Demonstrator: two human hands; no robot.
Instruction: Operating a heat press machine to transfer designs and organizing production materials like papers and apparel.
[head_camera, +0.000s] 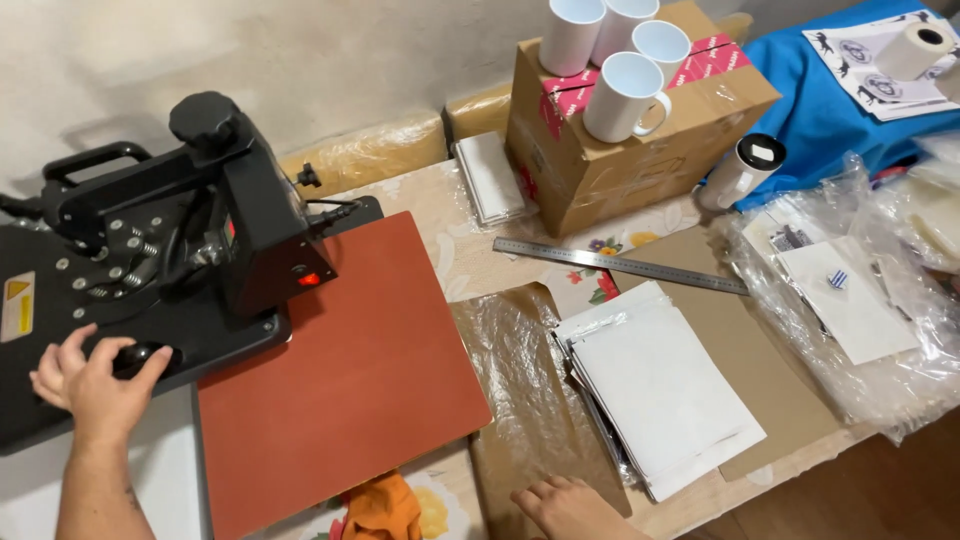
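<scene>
At 6 o'clock the right hand (572, 507) lies flat and released on the surface (520, 400), just beside a stack of white sheets (665, 395) at 5 o'clock. At 9 o'clock the left hand (92, 385) has its grip clenched around the black handle (135, 358) of the heat press (180, 250), whose red pad (340, 370) sits bare. Farther off, at 1 o'clock, 4 white mugs (625, 95) stand on a cardboard box (640, 140), with a steel ruler (620, 266) in front of it.
</scene>
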